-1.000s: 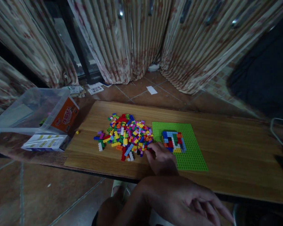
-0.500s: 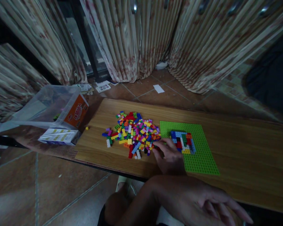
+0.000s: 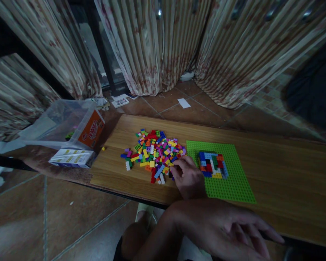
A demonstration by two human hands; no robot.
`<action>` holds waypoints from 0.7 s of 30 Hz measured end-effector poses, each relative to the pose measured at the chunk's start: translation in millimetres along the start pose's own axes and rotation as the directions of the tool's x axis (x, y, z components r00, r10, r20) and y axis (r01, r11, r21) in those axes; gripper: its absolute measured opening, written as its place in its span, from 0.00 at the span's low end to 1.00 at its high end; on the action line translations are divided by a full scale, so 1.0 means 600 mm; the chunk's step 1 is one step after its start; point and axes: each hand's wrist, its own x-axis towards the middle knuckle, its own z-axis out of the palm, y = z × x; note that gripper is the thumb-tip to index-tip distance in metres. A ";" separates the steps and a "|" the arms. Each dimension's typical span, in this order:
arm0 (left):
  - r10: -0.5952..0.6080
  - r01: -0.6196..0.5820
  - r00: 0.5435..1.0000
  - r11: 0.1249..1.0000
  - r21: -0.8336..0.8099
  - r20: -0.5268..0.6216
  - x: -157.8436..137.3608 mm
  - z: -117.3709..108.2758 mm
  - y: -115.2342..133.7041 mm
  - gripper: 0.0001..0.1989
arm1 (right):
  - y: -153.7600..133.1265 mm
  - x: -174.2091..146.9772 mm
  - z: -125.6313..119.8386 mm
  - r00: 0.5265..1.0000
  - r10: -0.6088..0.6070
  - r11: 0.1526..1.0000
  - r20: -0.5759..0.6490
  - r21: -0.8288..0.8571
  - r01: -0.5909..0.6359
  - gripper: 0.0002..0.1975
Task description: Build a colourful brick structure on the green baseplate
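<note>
My right hand (image 3: pixel 189 178) is at the right edge of a loose pile of toy building bricks (image 3: pixel 154 154). Its thumb and forefinger come together among the bricks, and whatever is between them is too small to make out. My left hand (image 3: pixel 230 232) hangs in front of the table's near edge, its forearm crossing over my right wrist. The fingers are loosely bent and apart, with nothing seen in them. To the right of the pile lies a green baseplate (image 3: pixel 239 181). On it stands a low brick structure (image 3: pixel 213 165) in blue, red, white, green and yellow.
A wooden table (image 3: pixel 285 174) carries the bricks. At its left are a clear plastic bin (image 3: pixel 57 127) with an orange label and a white-and-yellow box (image 3: pixel 73 158). One yellow brick (image 3: pixel 103 148) lies apart near the left end. Curtains (image 3: pixel 141 47) hang behind; papers (image 3: pixel 184 103) lie on the floor.
My right hand has shifted slightly left, off the baseplate's edge and further into the pile, with thumb and forefinger closer together. My left hand stays nearly in place. The view has moved a little.
</note>
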 end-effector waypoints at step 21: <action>-0.037 0.061 0.972 0.994 0.095 -0.231 0.004 0.000 0.005 0.23 | 0.147 0.012 -0.170 0.883 0.456 0.817 -0.112 0.446 -0.365 0.13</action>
